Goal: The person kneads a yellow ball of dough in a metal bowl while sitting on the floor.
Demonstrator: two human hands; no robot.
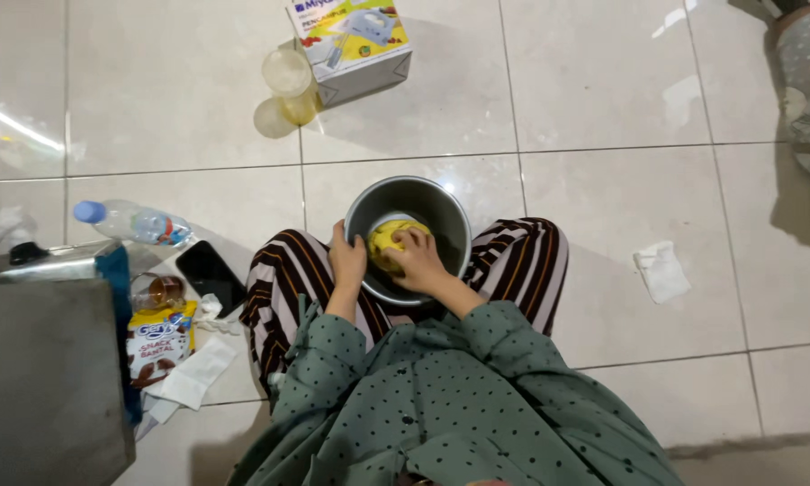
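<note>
Right hand (416, 258) presses down, fingers curled, on yellow dough (387, 241) inside a metal bowl (441, 211); left hand (346, 261) clasps the bowl's near-left rim.

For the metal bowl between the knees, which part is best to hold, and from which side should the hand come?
Probably the rim of the metal bowl, from its left side, where the left hand already holds it. The bowl stands upright and open, so its edge is free there, while the right hand presses the yellow dough inside.
</note>
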